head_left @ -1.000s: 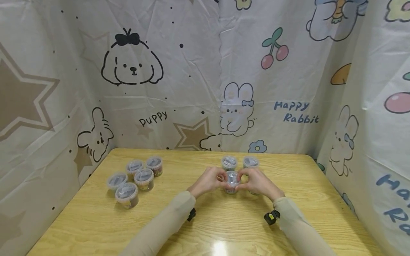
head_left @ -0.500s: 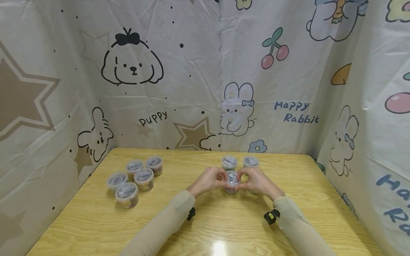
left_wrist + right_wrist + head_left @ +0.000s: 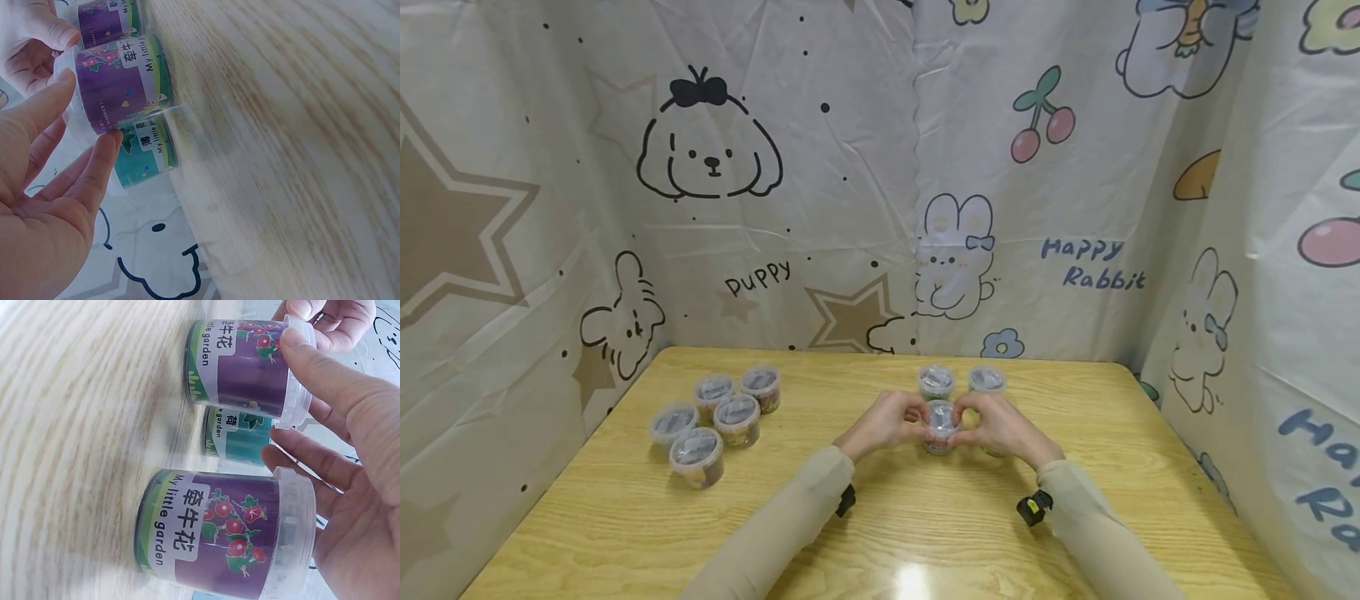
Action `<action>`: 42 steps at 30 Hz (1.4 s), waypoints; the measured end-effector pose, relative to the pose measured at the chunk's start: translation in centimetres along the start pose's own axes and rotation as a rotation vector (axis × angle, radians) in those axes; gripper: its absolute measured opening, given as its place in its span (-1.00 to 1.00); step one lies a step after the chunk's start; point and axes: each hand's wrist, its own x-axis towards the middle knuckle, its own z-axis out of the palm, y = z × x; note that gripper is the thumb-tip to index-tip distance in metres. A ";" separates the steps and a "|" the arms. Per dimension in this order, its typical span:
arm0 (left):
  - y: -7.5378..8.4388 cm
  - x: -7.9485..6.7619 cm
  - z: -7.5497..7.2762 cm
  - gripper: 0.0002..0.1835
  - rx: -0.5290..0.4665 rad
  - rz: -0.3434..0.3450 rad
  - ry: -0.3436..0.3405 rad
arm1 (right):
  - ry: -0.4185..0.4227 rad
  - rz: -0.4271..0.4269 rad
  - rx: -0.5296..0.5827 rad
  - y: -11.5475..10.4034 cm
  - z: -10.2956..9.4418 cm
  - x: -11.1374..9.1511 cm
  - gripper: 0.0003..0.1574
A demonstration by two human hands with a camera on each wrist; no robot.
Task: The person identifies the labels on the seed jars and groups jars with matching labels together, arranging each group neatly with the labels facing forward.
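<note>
Pale cloth (image 3: 850,150) printed with puppies, rabbits, stars and cherries hangs behind and around a wood-grained bench (image 3: 820,542). Between the two hands a small purple tub (image 3: 939,427) stands upright, lid (image 3: 70,103) up, base down on the bench. Its upright axis is vertical, and the printed front, with red flowers and "My little garden", is turned back toward the wrists.

Something shiny and greyish shows through that lid from above; the label hides whatever is lower down. A second purple tub (image 3: 219,531), also upright and lidded with the same print facing out, stands just beside the right hand, apart from the held one. Beyond the left hand's fingertips is a teal tub (image 3: 145,153), and farther beyond the right hand another lidded tub (image 3: 987,379). Well off to the left of the left hand, five lidded tubs (image 3: 697,454) are grouped, greyish shapes visible under their lids.

The left hand (image 3: 883,423) is partly closed, pinching the purple tub near its top, thumb on the near side and fingers farther round. The right hand (image 3: 1006,429) grips the opposite side likewise, fingers bent, its thumb against the lid.
</note>
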 end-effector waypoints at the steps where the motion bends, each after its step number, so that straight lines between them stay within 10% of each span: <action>1: 0.0 0.0 0.0 -0.84 0.000 0.000 0.000 | -0.002 -0.001 -0.001 0.0 0.0 0.0 -0.66; 24: 0.2 0.0 0.1 -0.83 0.002 0.003 0.007 | -0.019 0.018 -0.007 0.2 -0.1 0.2 -0.67; 42: -0.7 -1.7 -2.4 -0.77 -0.073 -0.007 0.105 | 0.136 -0.056 0.056 -3.1 0.1 1.9 -0.87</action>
